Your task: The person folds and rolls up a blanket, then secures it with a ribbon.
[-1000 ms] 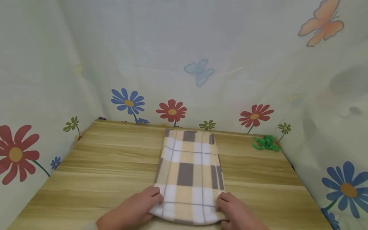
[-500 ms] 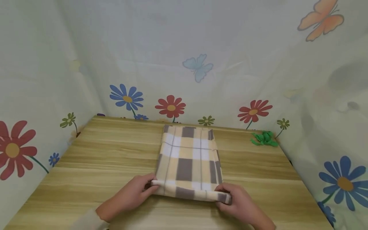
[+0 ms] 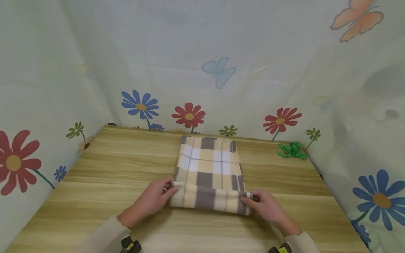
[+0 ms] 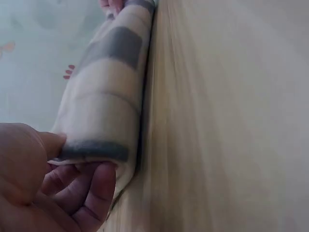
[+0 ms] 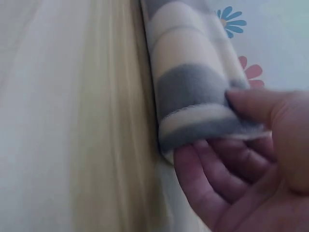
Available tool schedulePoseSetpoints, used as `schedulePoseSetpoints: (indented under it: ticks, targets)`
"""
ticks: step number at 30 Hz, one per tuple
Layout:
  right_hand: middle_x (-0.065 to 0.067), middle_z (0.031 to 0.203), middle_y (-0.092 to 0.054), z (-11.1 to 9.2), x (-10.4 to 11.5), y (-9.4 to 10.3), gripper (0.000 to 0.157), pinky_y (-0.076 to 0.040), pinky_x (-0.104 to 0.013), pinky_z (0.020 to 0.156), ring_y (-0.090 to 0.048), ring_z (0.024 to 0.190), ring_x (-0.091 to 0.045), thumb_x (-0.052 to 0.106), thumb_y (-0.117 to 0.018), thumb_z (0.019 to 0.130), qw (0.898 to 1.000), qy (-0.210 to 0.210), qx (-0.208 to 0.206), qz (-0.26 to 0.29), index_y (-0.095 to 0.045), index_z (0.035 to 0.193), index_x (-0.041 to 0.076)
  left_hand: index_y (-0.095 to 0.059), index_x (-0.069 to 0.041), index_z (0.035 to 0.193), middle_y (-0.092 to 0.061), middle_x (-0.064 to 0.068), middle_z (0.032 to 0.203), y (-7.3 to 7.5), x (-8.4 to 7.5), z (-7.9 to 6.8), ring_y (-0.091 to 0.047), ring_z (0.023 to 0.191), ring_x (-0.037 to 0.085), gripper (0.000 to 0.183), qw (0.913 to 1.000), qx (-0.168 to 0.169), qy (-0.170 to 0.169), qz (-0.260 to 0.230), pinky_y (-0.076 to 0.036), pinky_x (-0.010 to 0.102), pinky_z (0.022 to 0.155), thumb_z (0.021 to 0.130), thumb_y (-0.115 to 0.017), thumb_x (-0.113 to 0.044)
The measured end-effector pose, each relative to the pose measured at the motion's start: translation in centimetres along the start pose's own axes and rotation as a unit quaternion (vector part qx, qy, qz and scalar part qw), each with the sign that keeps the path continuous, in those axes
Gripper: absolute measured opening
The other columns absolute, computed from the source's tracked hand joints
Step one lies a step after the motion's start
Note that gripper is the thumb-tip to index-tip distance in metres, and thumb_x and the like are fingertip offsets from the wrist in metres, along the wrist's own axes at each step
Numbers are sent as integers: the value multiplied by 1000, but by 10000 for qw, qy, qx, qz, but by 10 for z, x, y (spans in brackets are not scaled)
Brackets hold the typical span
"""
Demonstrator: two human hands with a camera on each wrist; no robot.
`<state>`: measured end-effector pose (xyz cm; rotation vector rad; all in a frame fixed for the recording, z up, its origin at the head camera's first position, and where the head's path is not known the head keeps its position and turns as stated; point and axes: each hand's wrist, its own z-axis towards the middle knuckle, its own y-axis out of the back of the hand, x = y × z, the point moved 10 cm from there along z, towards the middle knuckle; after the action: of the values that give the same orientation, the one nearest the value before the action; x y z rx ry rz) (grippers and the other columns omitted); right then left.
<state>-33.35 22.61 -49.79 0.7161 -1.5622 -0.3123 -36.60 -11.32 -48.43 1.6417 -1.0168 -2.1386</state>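
Observation:
A plaid fleece blanket (image 3: 205,161) in beige, white and grey-brown lies as a long folded strip on the wooden table, its near end turned over into a thick fold (image 3: 209,198). My left hand (image 3: 155,196) grips the left end of that fold, thumb on the cloth and fingers tucked in under its edge, as the left wrist view shows. At the opposite end my right hand (image 3: 265,207) pinches the fold, thumb (image 5: 256,104) on the outside and fingers curled beneath. The far part of the strip lies flat toward the back edge.
A small heap of green strips (image 3: 292,150) lies at the table's back right corner. Pale fabric walls printed with flowers and butterflies (image 3: 219,72) stand behind and on both sides of the wooden table (image 3: 95,182). Dark wrist devices (image 3: 130,245) sit on both sleeves.
Both hands have moved away from me, turning the blanket's near end up and over onto the strip. The flat part is shorter now, and the fold is thicker. The green strips stay put.

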Motion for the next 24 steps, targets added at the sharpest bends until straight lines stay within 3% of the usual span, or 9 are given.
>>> schedulePoseSetpoints:
  ticks: [4, 8, 12, 15, 18, 20, 22, 24]
  targets:
    - [4, 67, -57, 10, -5, 3, 33, -43, -23, 51, -46, 58, -7, 37, -74, 94, 9990, -321, -301, -74, -64, 85, 7, -55, -17, 86, -55, -7, 74, 0, 6, 12, -50, 66, 7, 20, 9989, -128, 149, 432, -42, 23, 58, 99, -70, -24]
    - [4, 63, -56, 14, -8, 2, 29, -45, -24, 49, -49, 55, -9, 30, -78, 91, 9976, -478, -443, -227, -61, 82, 9, -56, -17, 83, -50, -6, 67, -6, 12, 16, -45, 61, 7, 23, 9964, 14, 191, 831, -38, 23, 57, 95, -74, -23]
    - [3, 61, -55, 15, -7, 5, 28, -42, -24, 48, -49, 53, -10, 27, -83, 87, 9939, -526, -714, -658, -60, 82, 10, -56, -15, 84, -50, -6, 66, -9, 9, 18, -45, 59, 8, 24, 9916, 36, 53, 1292, -38, 24, 55, 92, -78, -22]
    - [2, 68, -57, 16, 0, 9, 29, -42, -25, 52, -50, 58, -11, 25, -86, 83, 9882, -429, -952, -1121, -63, 90, 8, -56, -13, 92, -52, -4, 76, -7, -5, 18, -48, 66, 11, 27, 9827, -159, -359, 1810, -43, 29, 60, 88, -81, -19]
    - [-4, 88, -62, 16, 15, 12, 38, -48, -29, 64, -57, 75, -15, 23, -89, 80, 9785, -121, -1162, -1699, -66, 105, 8, -57, -12, 102, -53, -1, 90, -10, -28, 16, -51, 82, 16, 28, 9602, -271, -1253, 2480, -48, 35, 73, 85, -79, -9]
    - [-4, 99, -61, 15, 33, 10, 40, -49, -32, 72, -55, 85, -15, 21, -91, 77, 9662, 481, -1278, -2188, -67, 108, 12, -59, -15, 108, -55, 0, 103, -19, -43, 9, -53, 97, 19, 35, 9392, -89, -1994, 2794, -49, 39, 88, 82, -75, 2]
    - [-1, 106, -58, 10, 54, 5, 34, -49, -32, 78, -53, 94, -13, 20, -92, 76, 9446, 1290, -1375, -2687, -70, 102, 17, -62, -19, 113, -57, 0, 113, -30, -55, -1, -54, 109, 21, 51, 9156, 194, -2682, 2989, -49, 42, 97, 75, -71, 13]
    - [3, 102, -56, 0, 74, -4, 24, -47, -32, 78, -49, 92, -11, 17, -91, 77, 9137, 2284, -1418, -3048, -72, 92, 20, -64, -23, 118, -59, -1, 123, -40, -63, -11, -54, 117, 21, 64, 8940, 463, -3215, 3086, -49, 43, 102, 70, -67, 18]
